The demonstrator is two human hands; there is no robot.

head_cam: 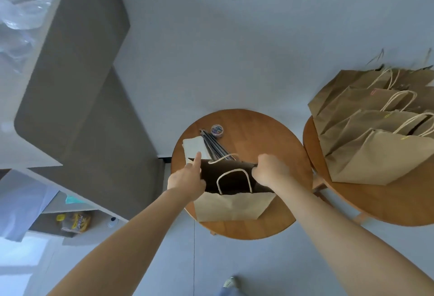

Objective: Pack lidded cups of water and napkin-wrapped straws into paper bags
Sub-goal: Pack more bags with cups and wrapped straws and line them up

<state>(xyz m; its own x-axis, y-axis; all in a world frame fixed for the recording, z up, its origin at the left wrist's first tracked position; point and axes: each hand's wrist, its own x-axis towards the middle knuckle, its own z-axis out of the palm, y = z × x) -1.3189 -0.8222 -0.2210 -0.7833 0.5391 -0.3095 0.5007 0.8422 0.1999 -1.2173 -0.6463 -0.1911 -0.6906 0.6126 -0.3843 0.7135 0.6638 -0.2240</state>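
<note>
Round table (265,136), paper bag (232,205), straws (212,146), napkins (193,146) behind

A round wooden table (270,131) carries an open paper bag (231,206), napkins (193,146), dark straws (212,146) and a small tub of paper clips (217,130). Just beside it, a second table (375,204) holds a stack of flat paper bags (366,136).

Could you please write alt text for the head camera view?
Two bare hands, left hand and right hand, hold open a paper bag on a round wooden table. Behind it lie napkins, dark straws and more bags.
</note>
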